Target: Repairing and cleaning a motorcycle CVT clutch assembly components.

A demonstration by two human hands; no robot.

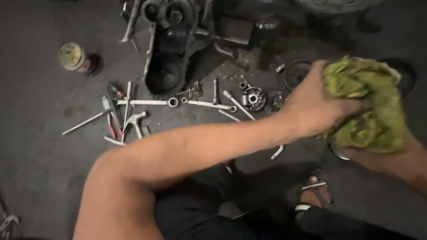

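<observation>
Head view: your left hand point(313, 109) reaches across and presses its fingers point(351, 106) into the green rag point(367, 104), clenched on the cloth. Your right hand point(378, 158) cups the rag from beneath; a metal rim point(338, 152) shows under it, and I cannot tell how those fingers grip. Farther out on the floor point(35, 133) lie wrenches point(133, 103), and a jar point(73, 57) lies tipped, contents unclear.

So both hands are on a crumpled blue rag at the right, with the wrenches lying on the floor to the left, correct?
Not quite: the rag is green, not blue, as the head view shows. The rest holds: the left hand presses on it from above, the right hand holds it from below at the right, and the wrenches lie on the floor to the left.
</observation>
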